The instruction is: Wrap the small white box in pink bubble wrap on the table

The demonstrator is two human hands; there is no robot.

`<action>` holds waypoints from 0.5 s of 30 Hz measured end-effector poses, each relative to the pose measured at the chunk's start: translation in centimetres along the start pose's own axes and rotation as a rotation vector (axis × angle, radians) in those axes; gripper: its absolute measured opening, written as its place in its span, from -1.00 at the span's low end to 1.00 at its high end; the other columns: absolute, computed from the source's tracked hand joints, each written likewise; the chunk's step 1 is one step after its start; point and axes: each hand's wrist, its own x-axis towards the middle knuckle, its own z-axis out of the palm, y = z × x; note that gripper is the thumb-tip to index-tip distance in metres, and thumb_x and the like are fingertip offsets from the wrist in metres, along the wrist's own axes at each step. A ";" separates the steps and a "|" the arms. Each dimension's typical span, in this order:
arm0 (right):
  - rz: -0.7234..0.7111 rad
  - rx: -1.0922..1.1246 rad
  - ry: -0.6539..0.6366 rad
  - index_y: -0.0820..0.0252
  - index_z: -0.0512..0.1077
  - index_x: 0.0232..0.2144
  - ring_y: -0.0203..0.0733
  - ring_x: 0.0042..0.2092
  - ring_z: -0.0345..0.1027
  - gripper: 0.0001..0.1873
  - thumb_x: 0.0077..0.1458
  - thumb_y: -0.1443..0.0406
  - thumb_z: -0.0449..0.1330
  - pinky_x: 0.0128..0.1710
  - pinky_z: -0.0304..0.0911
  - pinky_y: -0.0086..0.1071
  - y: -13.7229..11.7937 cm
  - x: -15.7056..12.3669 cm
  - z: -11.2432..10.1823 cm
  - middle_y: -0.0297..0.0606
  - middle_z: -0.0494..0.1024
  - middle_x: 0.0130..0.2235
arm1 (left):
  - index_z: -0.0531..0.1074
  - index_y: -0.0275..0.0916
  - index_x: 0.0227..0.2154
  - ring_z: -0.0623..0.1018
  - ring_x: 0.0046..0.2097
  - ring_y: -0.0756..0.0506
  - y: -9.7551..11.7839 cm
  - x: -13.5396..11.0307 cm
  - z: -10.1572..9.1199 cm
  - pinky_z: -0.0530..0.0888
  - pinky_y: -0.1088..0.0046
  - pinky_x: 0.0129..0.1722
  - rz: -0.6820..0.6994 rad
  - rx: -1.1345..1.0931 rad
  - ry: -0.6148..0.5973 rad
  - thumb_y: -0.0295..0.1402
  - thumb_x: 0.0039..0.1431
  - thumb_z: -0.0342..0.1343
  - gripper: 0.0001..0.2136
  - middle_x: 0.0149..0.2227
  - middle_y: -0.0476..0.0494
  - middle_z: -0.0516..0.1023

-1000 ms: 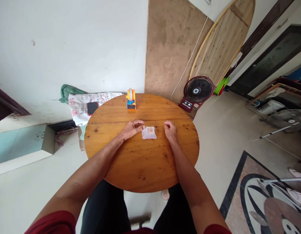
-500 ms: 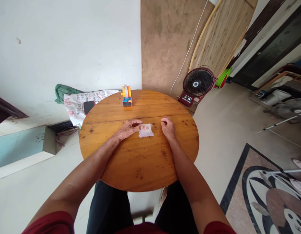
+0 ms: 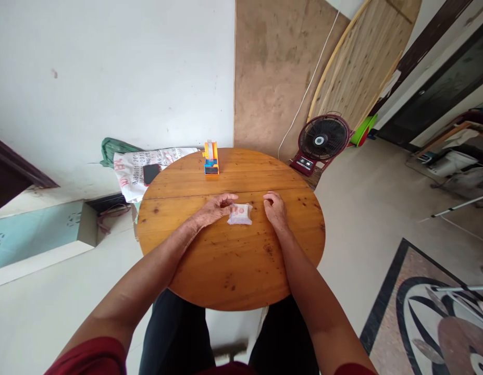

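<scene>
Wooden table [image 3: 233, 260], left hand [image 3: 215, 209] curled against packet [image 3: 240, 214] — right hand [image 3: 275, 210] palm-down

White wall [image 3: 127, 67], round wooden table [image 3: 233, 260], fan [image 3: 322, 140]

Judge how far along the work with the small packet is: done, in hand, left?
Done: the small plastic packet lies flat on the round wooden table. In hand: the left hand touches its left edge, grip unclear; the right hand rests apart. Left: the packet is not lifted, and the orange tape dispenser stands untouched at the far edge.
</scene>
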 end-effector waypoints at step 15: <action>-0.102 0.168 0.062 0.12 0.50 -0.41 -0.03 -0.01 0.41 -0.85 -0.04 0.29 0.12 0.10 0.27 -0.12 -0.7 -0.4 0.8 -0.13 0.56 -0.09 | 0.51 -0.28 -0.12 0.54 -0.14 -0.13 -0.9 0.5 -0.2 0.43 0.28 -0.05 0.041 -0.007 0.049 0.01 -0.10 0.34 -0.45 -0.17 -0.17 0.60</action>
